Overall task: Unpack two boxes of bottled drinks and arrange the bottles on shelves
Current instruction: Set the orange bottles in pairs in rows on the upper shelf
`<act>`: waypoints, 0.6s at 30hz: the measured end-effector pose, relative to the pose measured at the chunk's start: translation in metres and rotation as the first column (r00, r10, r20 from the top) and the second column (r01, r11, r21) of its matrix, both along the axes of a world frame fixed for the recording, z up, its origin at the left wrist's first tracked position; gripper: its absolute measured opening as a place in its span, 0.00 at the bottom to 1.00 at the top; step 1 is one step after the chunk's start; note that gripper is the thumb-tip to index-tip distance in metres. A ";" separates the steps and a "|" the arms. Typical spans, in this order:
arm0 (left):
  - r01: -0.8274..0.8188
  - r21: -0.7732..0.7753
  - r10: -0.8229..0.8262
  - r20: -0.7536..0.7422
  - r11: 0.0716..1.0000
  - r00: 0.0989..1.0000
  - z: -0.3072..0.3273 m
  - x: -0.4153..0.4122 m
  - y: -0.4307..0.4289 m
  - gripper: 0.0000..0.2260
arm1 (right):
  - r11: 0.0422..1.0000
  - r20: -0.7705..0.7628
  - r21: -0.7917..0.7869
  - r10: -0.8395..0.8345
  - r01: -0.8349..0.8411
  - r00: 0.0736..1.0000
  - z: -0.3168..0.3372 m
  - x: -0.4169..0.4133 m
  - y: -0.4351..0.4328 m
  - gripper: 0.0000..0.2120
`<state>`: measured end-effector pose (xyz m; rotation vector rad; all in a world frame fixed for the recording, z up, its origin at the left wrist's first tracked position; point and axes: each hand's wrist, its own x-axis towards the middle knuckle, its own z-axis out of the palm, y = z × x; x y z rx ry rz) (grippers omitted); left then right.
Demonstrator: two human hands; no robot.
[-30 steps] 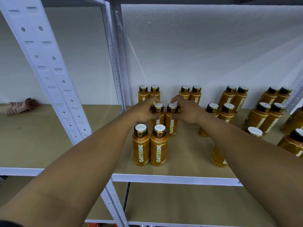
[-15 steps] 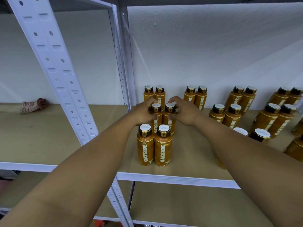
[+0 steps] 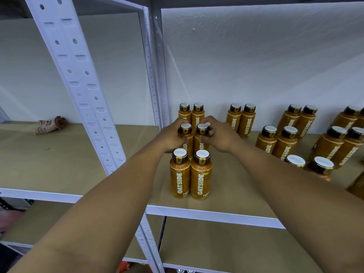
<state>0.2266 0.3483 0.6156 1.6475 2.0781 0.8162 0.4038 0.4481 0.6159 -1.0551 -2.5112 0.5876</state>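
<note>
Left hand [image 3: 170, 137] gripped left middle bottle [image 3: 185, 128], right hand [image 3: 221, 137] gripped right middle bottle [image 3: 202, 129], fingers curled at the necks. Both Oatside bottles stood upright, touching, on shelf board [image 3: 228, 186] between front pair [image 3: 180, 175] and back pair [image 3: 197, 115].

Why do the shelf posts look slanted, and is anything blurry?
Head view: the wide-angle lens slants the white post and leans the far-right bottles outward; the front pair reads sharp; left hand and right hand gripping the middle pair look slightly soft; lighting even.
</note>
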 end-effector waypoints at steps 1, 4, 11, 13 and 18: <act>-0.005 -0.002 0.005 0.001 1.000 1.000 -0.001 0.000 0.000 0.27 | 1.000 -0.002 -0.003 -0.004 0.004 1.000 0.000 -0.001 -0.001 0.30; -0.014 0.007 0.014 0.002 1.000 1.000 -0.001 -0.002 0.002 0.28 | 1.000 -0.003 -0.002 -0.011 0.011 1.000 0.000 -0.003 -0.002 0.30; -0.044 0.022 0.044 0.000 0.999 0.999 -0.006 -0.004 0.005 0.29 | 1.000 -0.003 0.009 -0.026 0.026 1.000 -0.001 -0.008 -0.002 0.30; -0.053 0.021 0.053 -0.007 0.998 0.999 -0.007 -0.005 0.005 0.29 | 1.000 -0.005 0.011 -0.029 0.029 1.000 -0.001 -0.009 -0.001 0.30; -0.060 0.021 0.060 -0.010 0.998 0.998 -0.009 -0.006 0.007 0.29 | 1.000 -0.018 0.008 -0.014 0.014 1.000 -0.002 -0.008 -0.001 0.30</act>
